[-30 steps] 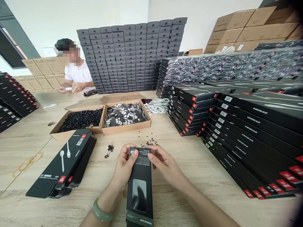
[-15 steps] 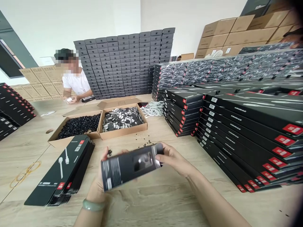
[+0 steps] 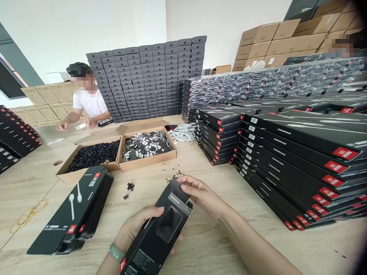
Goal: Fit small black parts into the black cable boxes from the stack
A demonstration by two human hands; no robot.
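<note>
Box: black box (image 3: 163, 229) between both hands, long axis running near-L to far-R.
L hand (image 3: 136, 223): fingers together, clamped on box's near side.
R hand (image 3: 200, 194): fingers together, clamped on far end.

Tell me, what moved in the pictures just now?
The black box turned from pointing straight at the person to a slant, its lower end swung toward their left. The left hand and right hand kept hold. A co-worker's hand across the table reached out sideways. The two cardboard boxes and black stacks stayed put.
</note>
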